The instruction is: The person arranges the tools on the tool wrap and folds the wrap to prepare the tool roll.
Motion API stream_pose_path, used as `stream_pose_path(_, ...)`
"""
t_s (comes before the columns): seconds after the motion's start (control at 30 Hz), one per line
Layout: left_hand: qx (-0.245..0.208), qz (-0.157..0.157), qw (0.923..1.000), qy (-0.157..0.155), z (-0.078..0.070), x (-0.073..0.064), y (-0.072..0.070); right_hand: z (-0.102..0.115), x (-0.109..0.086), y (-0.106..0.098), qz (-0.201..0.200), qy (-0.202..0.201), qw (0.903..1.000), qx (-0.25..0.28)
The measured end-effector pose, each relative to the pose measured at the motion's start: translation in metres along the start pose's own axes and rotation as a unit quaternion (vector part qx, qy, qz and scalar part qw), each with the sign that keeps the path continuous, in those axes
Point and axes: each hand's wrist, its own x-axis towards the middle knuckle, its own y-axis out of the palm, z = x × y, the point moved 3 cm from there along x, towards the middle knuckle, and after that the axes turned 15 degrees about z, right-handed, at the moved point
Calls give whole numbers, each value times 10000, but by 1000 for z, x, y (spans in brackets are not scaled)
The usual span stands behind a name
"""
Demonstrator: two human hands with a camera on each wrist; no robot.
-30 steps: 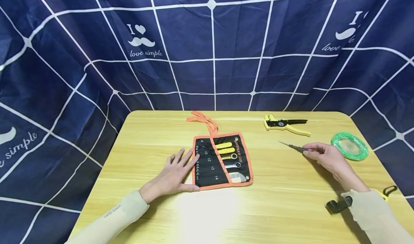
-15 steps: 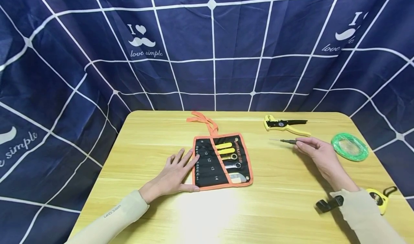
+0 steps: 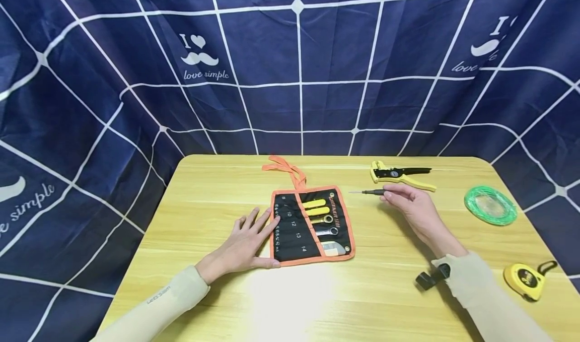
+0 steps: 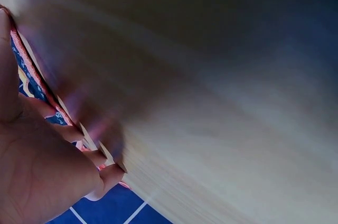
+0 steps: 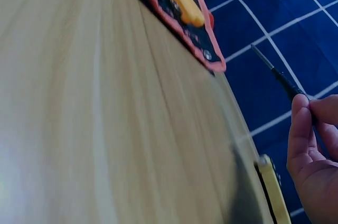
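A black tool pouch (image 3: 294,231) with orange edging lies flat on the wooden table. Its slanted pocket holds several tools, among them yellow handles (image 3: 317,211), ring-ended wrenches (image 3: 333,231) and a light blade-like piece (image 3: 334,249). My left hand (image 3: 242,246) rests with spread fingers on the pouch's left edge. Between thumb and fingers, my right hand (image 3: 419,208) pinches a small screwdriver (image 3: 373,192) by its black handle. The shaft points left toward the pouch's upper right corner. In the right wrist view the screwdriver (image 5: 285,82) appears above the table, its tip bare.
Behind the right hand lies a yellow and black wire stripper (image 3: 401,175). A green coil of wire (image 3: 490,206) sits at the right, and a yellow tape measure (image 3: 524,281) near the right edge. Orange ties (image 3: 285,168) trail behind the pouch. Blue grid cloth (image 3: 254,105) hangs around the table.
My right hand has moved left with the screwdriver, closer to the pouch, and the shaft has swung to nearly level. The tape measure has come into full view. My left hand has stayed put.
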Motion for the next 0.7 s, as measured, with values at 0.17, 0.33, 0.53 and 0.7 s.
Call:
stream_pose_path(0.17,-26,9,10000,-15,-1,1,-1,-2,11,16,54,223,9993,-310)
stream_pose_path(0.33,-7,10,10000,-17,-2,2,-1,-10,18,31,44,478,9978,-450)
stream_pose_path(0.53,18,-81,10000,14,0,0,1,-19,29,44,51,724,9956,-600)
stream_pose_path(0.7,32,-136,9999,41,0,1,1,-21,39,52,157,810,9951,-540)
